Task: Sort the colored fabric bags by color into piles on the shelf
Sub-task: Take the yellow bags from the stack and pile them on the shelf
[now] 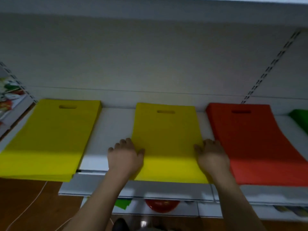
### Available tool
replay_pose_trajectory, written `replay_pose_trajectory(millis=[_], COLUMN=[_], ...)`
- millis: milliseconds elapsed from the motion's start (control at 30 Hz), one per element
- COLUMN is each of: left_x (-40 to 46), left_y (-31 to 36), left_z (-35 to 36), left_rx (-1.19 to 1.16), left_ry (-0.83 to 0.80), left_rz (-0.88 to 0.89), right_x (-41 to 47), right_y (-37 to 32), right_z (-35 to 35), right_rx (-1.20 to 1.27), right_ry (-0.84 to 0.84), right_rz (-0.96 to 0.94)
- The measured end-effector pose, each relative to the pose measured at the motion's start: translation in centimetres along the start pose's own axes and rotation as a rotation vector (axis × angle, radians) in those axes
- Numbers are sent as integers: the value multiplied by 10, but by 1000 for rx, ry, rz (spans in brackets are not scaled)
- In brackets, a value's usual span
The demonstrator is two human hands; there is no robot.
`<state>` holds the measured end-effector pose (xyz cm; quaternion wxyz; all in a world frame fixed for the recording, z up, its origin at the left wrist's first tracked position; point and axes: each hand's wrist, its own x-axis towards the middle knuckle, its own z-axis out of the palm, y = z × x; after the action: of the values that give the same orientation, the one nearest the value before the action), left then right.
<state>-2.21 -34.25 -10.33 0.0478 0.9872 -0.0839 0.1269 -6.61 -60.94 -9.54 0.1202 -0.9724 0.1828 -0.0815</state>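
Dim, flat indoor light overall; the white metal shelf (pixel 106 130) sits in shade from the board above, with a brighter band across the front ends of the yellow fabric bag piles (pixel 168 140) and the orange-red fabric bag pile (pixel 250 139), so light comes from the viewer's side. Whole frame soft and slightly blurred, worst on both hands and the printed packets at far left (pixel 10 94). Wide-angle bending curves the slotted shelf upright (pixel 273 64) and outer piles; small glare on the glossy red round object below (pixel 162 205).
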Motion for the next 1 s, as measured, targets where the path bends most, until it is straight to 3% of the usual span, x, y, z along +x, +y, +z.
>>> replay_pose_trajectory(millis=[167, 300, 467, 633, 700, 833, 1000], left_x=[-3, -5, -1, 3, 5, 7, 0], left_y=[15, 19, 14, -7, -26, -89, -205], left_z=[2, 2, 3, -1, -7, -34, -63], left_rx=[-17, -37, -91, -181, -214, -228, -165], left_ry=[-8, -17, 21, 50, 90, 78, -63], left_rz=[-61, -75, -69, -59, -39, -105, -355], right_x=[-4, 5, 12, -5, -11, -30, -39], right_y=[-2, -4, -19, -74, -110, -195, -283], right_z=[10, 11, 0, -7, -6, 2, 25], right_rx=[15, 25, -61, 16, 68, 198, 160], right_ry=[110, 97, -105, 160, 187, 50, -341], right_rz=[-71, -90, 72, -58, -138, -300, -299])
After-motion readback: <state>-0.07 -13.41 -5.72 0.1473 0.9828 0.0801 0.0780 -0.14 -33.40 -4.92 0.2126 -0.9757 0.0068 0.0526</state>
